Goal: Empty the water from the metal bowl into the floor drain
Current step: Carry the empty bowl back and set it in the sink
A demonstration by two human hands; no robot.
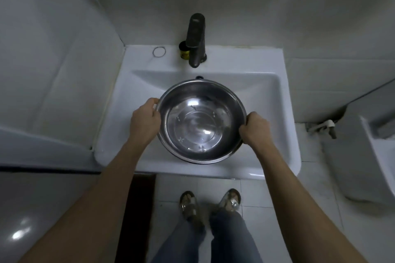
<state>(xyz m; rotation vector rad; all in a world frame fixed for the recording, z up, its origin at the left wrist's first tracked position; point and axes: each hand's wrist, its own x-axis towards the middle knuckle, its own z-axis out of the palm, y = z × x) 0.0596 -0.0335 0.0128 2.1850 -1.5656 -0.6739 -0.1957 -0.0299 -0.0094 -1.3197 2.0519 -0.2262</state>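
Left grip (145, 120) closed on the left rim of the bowl (201, 120), right grip (255, 128) closed on its right rim. Bowl held level over the white sink (267, 96), water pooled in its bottom. Dark tap (195, 38) at the far edge, small jar (184, 51) just left of it. Sandalled feet (210, 203) on tiled floor (288, 220) near.

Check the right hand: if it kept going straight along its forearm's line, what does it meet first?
The right hand points up and inward, already gripping the metal bowl at its rim, so the bowl is first. Beyond it lies the sink basin, then probably the faucet; depth is unclear.
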